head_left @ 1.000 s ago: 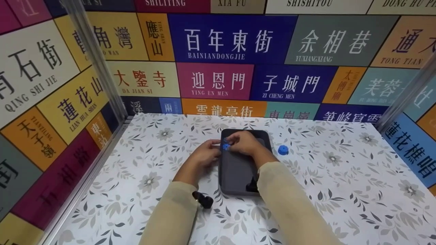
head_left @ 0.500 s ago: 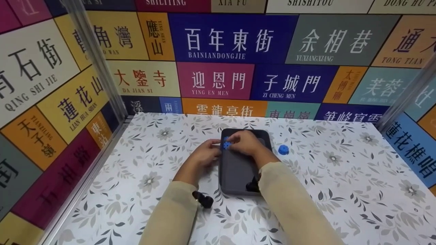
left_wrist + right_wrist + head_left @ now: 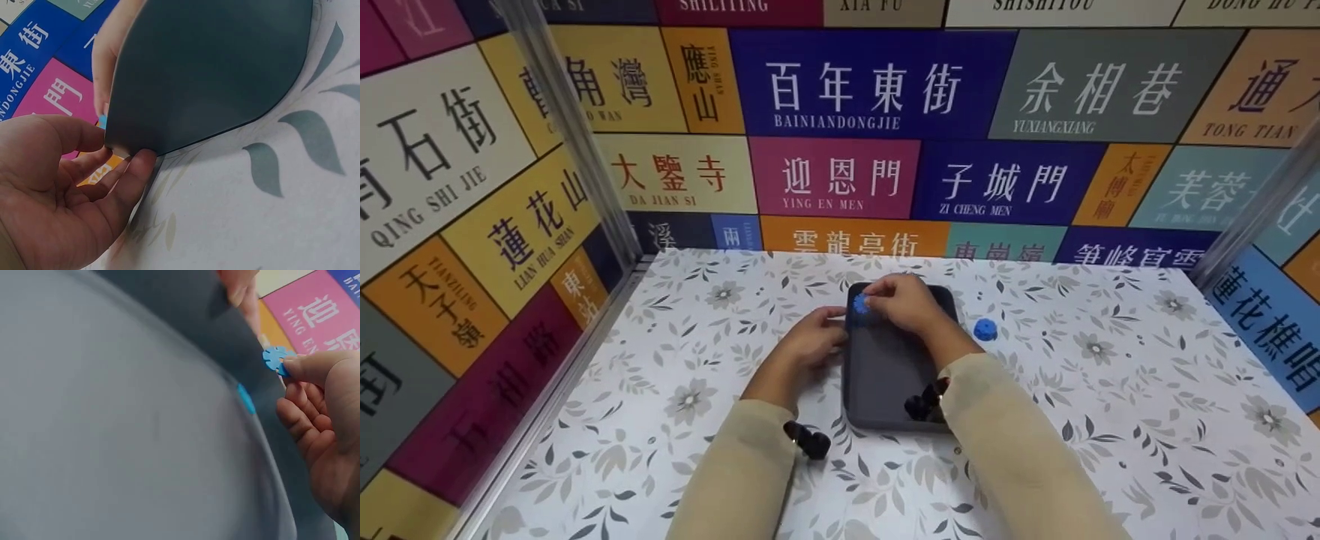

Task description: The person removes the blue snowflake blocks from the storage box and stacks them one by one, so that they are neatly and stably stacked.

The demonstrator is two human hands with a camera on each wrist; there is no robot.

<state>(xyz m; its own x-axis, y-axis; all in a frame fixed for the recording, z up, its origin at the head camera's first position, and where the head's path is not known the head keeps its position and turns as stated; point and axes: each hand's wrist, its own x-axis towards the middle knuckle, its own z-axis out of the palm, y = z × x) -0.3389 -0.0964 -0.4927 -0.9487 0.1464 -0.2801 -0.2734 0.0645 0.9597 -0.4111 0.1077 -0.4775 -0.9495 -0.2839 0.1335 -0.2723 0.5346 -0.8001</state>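
Note:
A dark grey rectangular tray [image 3: 881, 382] lies on the table in the head view. At its left wall is my left hand [image 3: 810, 339]; the left wrist view shows that hand's thumb and fingers gripping the tray's edge. Over the far left corner, my right hand [image 3: 911, 304] pinches a blue notched snowflake disc [image 3: 274, 360] between thumb and finger. Another small blue piece [image 3: 245, 399] shows at the tray's inner edge in the right wrist view, mostly hidden. Right of the tray sits a round, ridged blue piece [image 3: 985, 329] on the table.
The table carries a white cloth [image 3: 720, 337] with a leaf and flower print. Behind and at both sides stand panels [image 3: 870, 86] with coloured lettered blocks. A metal post [image 3: 577, 127] rises at the left corner. Each sleeve has a black wrist device [image 3: 808, 440].
My right hand has moved slightly up and away toward the tray's far end, carrying the blue snowflake disc. The left hand and the tray stay where they were.

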